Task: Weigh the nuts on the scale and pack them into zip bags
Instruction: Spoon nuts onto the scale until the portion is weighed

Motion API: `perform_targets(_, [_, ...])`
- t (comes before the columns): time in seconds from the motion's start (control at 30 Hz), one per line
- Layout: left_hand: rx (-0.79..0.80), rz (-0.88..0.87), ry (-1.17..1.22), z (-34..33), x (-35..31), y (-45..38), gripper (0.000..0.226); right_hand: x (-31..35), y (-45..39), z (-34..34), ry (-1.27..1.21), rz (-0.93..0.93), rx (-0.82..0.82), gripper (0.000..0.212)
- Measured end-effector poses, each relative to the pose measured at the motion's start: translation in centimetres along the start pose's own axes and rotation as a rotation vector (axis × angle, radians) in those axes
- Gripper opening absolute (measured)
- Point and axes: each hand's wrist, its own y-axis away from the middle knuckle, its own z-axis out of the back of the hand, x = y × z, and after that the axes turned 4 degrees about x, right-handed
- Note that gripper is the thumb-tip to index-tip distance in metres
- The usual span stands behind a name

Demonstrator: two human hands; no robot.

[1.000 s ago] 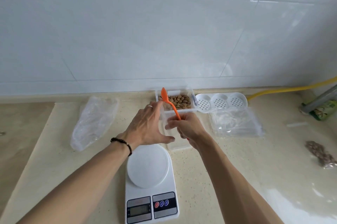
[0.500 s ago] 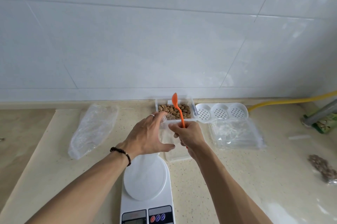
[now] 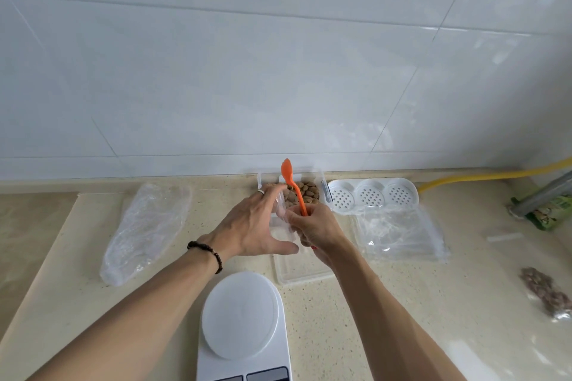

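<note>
A clear tub of brown nuts (image 3: 306, 190) stands at the back of the counter by the wall. My right hand (image 3: 312, 227) grips an orange spoon (image 3: 293, 184), whose bowl points up over the tub. My left hand (image 3: 252, 222) curls finger and thumb round a clear plastic piece (image 3: 281, 210) held between both hands; I cannot tell whether it is a zip bag or a small tub. The white scale (image 3: 243, 323) lies nearest to me with a bare round platform; its display is cut off at the bottom edge.
A clear lid or tray (image 3: 301, 273) lies under my hands. Crumpled clear plastic (image 3: 145, 225) lies to the left, a stack of clear zip bags (image 3: 399, 233) to the right, with a white perforated tray (image 3: 371, 194) behind it. A filled bag of nuts (image 3: 546, 290) rests at the far right.
The spoon has swung from leaning left to almost upright over the nut tub. Both hands stay together at the same spot. The view has tilted up towards the wall.
</note>
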Motion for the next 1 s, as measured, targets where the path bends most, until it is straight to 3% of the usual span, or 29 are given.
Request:
perform_targets(0.13, [0.042, 0.017, 0.004, 0.2, 0.7, -0.8, 0.109, 0.3, -1.2, 0.4, -0.003, -0.006, -0.007, 0.034])
perform_targets(0.27, [-0.014, 0.011, 0.029, -0.3, 1.7, -1.6, 0.095, 0.4, -2.6, 0.4, 0.075, -0.008, -0.090, 0.041])
perform_targets(0.47, [0.047, -0.012, 0.009, -0.3, 3.1, -2.0, 0.099, 0.2, -4.2, 0.4, 0.107, -0.050, -0.122, 0.029])
perform_targets(0.63, [0.007, -0.004, -0.005, -0.3, 4.6, -2.6, 0.063, -0.1, -5.1, 0.6, 0.149, -0.089, -0.148, 0.017])
perform_targets(0.73, [0.010, 0.011, -0.008, -0.3, 5.5, -3.0, 0.057, -0.2, -5.4, 0.6, 0.209, -0.102, -0.164, 0.023])
perform_targets(0.83, [0.004, 0.025, -0.028, -0.4, 5.9, -3.4, 0.061, 0.5, -5.6, 1.1, 0.345, -0.082, -0.211, 0.033])
perform_targets(1.0, [-0.020, 0.041, -0.141, -1.4, 7.3, -4.1, 0.068, 1.1, -6.5, 4.5, 0.872, -0.088, -0.244, 0.031])
